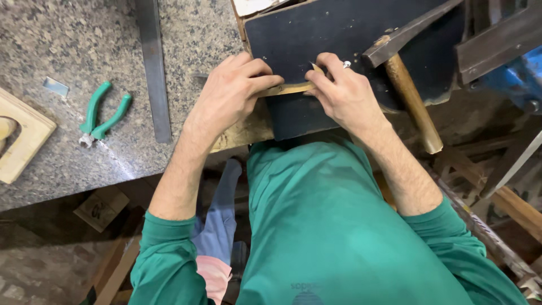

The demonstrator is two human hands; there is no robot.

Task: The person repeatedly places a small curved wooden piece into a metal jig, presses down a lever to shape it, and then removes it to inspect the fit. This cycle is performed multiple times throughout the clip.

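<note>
My speckled granite counter sits above a dim floor cluttered with wooden offcuts.

wooden strip ends hidden under both hands, hammer head cut off, blue vise cropped

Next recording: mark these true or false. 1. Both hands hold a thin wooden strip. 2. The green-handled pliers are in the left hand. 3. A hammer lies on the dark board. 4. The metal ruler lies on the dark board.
1. True: the left hand and right hand pinch the thin wooden strip.
2. False: the green-handled pliers lie on the granite counter, untouched.
3. True: the hammer rests on the dark board.
4. False: the metal ruler lies on the granite.
</note>
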